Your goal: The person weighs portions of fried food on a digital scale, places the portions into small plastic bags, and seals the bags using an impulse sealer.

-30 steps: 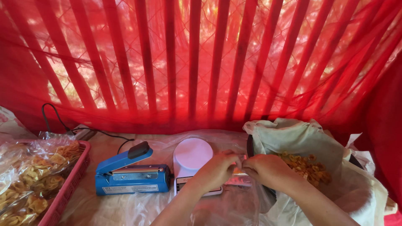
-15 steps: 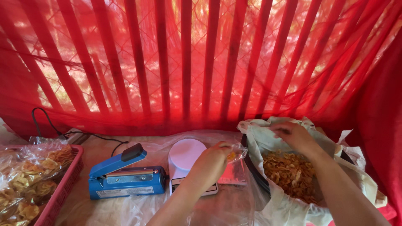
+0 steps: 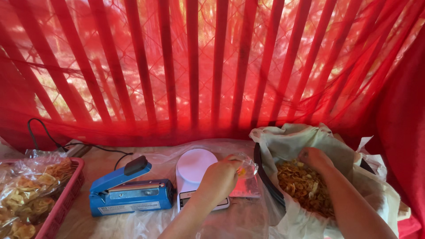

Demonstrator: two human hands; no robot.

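Observation:
My left hand (image 3: 219, 177) holds the mouth of a clear plastic bag (image 3: 246, 170) just right of a white kitchen scale (image 3: 195, 168). My right hand (image 3: 313, 158) reaches down into a heap of yellow fried chips (image 3: 305, 188); its fingers touch the chips and are partly hidden among them. The chips lie in a wide dark-rimmed basin (image 3: 262, 170) lined with pale paper (image 3: 287, 141). Whether the right hand grips any chips cannot be seen.
A blue heat sealer (image 3: 128, 192) sits left of the scale, with a black cable (image 3: 53, 141) running behind it. A red basket (image 3: 62, 199) at the left holds filled chip bags (image 3: 26, 194). Red slats and red netting (image 3: 212, 66) close off the back.
My right hand left the bag and moved right into the chip basin. My left hand stayed on the bag by the scale. The view shifted slightly.

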